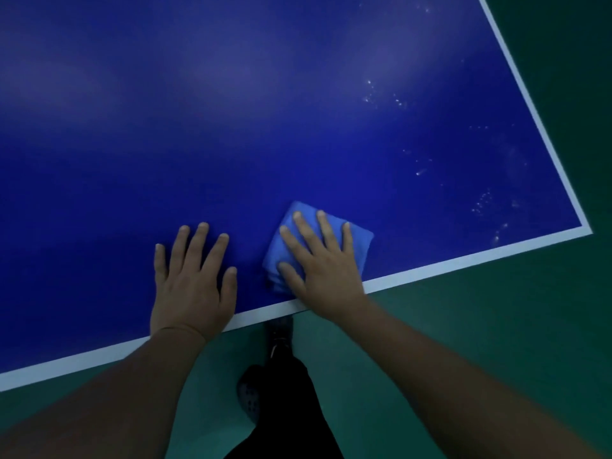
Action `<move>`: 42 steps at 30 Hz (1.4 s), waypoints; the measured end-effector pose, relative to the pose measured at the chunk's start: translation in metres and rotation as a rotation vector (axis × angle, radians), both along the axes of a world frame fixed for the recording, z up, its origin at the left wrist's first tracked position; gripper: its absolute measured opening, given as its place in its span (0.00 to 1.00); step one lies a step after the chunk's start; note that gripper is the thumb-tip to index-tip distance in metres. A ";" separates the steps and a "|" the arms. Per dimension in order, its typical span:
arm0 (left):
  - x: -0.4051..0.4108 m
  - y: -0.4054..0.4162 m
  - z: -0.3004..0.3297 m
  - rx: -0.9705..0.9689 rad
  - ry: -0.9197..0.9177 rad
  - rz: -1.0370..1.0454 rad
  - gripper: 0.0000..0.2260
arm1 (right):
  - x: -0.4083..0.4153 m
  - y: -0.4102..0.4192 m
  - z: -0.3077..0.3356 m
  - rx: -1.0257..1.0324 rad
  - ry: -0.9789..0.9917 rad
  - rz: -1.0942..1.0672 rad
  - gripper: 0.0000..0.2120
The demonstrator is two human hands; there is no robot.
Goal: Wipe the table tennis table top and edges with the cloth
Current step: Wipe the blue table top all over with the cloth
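From the head camera, looking down, a big blue counter fills most of the picture. It is the table tennis top. A white line runs along its near edge and up its right edge, and the two lines meet at a corner on the right.

The cloth is light blue and folded into a small thick square. It lies flat on the blue top, just beside the near white line, and well apart from the right corner.

The right hand lies on top of the cloth. Its fingers are straight and spread out, pressing down flat, not curled round it. The heel of this hand sits over the white line at the edge.

The left hand is flat on the bare blue top, just to the left of the cloth and not touching it. Its fingers are straight and spread too, and it holds nothing. Its wrist crosses the white line.

Small white specks dot the blue top on the right side, some near the right edge and some close to the corner. Pale, cloudy patches show across the far part of the top.

Under the edge is a green floor. A leg in dark trousers and a dark shoe stand on it, between the two arms.
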State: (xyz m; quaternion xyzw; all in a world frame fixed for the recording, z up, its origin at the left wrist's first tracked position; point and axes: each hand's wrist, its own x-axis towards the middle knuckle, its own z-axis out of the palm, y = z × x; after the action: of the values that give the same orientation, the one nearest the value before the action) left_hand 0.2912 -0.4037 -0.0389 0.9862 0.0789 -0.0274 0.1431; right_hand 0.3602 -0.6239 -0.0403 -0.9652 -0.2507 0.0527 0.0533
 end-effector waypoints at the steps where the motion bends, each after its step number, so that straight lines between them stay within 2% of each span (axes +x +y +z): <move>1: 0.000 0.000 0.000 0.003 -0.002 -0.001 0.28 | 0.003 -0.016 -0.001 0.000 0.008 0.089 0.28; 3: 0.000 -0.001 0.000 0.006 0.010 -0.001 0.28 | 0.023 -0.060 -0.002 -0.011 -0.012 0.031 0.29; 7: 0.000 -0.001 0.000 0.000 0.020 0.002 0.29 | 0.072 -0.139 0.004 -0.078 0.077 -0.531 0.32; 9: 0.000 -0.001 -0.001 0.005 0.020 0.006 0.29 | 0.082 -0.134 0.010 -0.050 0.103 -0.809 0.31; 11: 0.000 -0.001 -0.001 0.006 0.015 0.007 0.29 | 0.080 -0.092 0.006 -0.045 0.085 -0.911 0.30; 13: 0.002 -0.002 -0.001 0.010 0.010 0.007 0.28 | 0.060 -0.033 -0.001 -0.017 -0.009 -0.734 0.30; 16: 0.001 -0.003 -0.001 0.030 0.004 0.011 0.28 | 0.005 0.030 -0.001 0.039 -0.049 -0.132 0.29; 18: 0.000 -0.004 -0.001 0.041 -0.007 0.011 0.28 | -0.007 0.016 0.001 0.037 0.000 0.131 0.29; 19: 0.000 -0.004 -0.001 0.040 -0.004 0.011 0.28 | 0.001 -0.004 0.001 0.031 -0.006 0.175 0.29; 21: 0.001 -0.003 -0.001 0.036 0.009 0.012 0.28 | 0.025 -0.058 -0.004 -0.019 -0.030 0.065 0.29; 24: 0.000 -0.005 0.000 0.037 0.011 0.019 0.28 | 0.064 -0.140 0.000 -0.091 0.027 -0.422 0.33; 26: 0.000 -0.006 0.001 0.045 -0.001 0.018 0.28 | 0.074 -0.156 0.008 -0.049 0.065 -0.757 0.32; 28: 0.001 -0.008 0.002 0.063 -0.003 0.017 0.28 | 0.073 -0.134 0.008 -0.037 0.069 -0.883 0.30; 30: 0.001 -0.009 0.003 0.105 0.015 0.019 0.29 | 0.058 -0.092 0.002 0.015 0.013 -0.747 0.31; 32: 0.001 -0.013 0.005 0.158 0.046 0.031 0.29 | 0.031 -0.061 -0.001 0.053 -0.055 -0.373 0.29; 34: 0.000 -0.022 0.009 0.163 0.033 0.078 0.29 | 0.014 -0.068 0.000 0.000 -0.029 0.078 0.28; 35: 0.001 -0.030 0.011 0.136 0.010 0.108 0.29 | 0.020 -0.086 0.001 -0.021 0.005 0.232 0.28; 36: 0.004 -0.040 0.013 0.099 -0.014 0.135 0.29 | 0.033 -0.108 0.003 -0.045 0.018 0.291 0.29; 38: 0.013 -0.069 0.017 0.034 -0.045 0.151 0.29 | 0.067 -0.156 0.005 -0.095 0.038 0.147 0.32; 40: 0.026 -0.103 0.016 -0.030 -0.051 0.138 0.29 | 0.099 -0.194 0.007 -0.102 0.071 -0.149 0.32; 42: 0.039 -0.134 0.011 -0.094 -0.057 0.138 0.30 | 0.108 -0.196 0.007 -0.071 0.079 -0.386 0.31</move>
State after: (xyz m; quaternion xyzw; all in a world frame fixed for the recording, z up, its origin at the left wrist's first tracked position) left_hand 0.3299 -0.5381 -0.0284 0.9710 0.1409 0.0071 0.1928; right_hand 0.4686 -0.8194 -0.0330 -0.9938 -0.0567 0.0880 0.0380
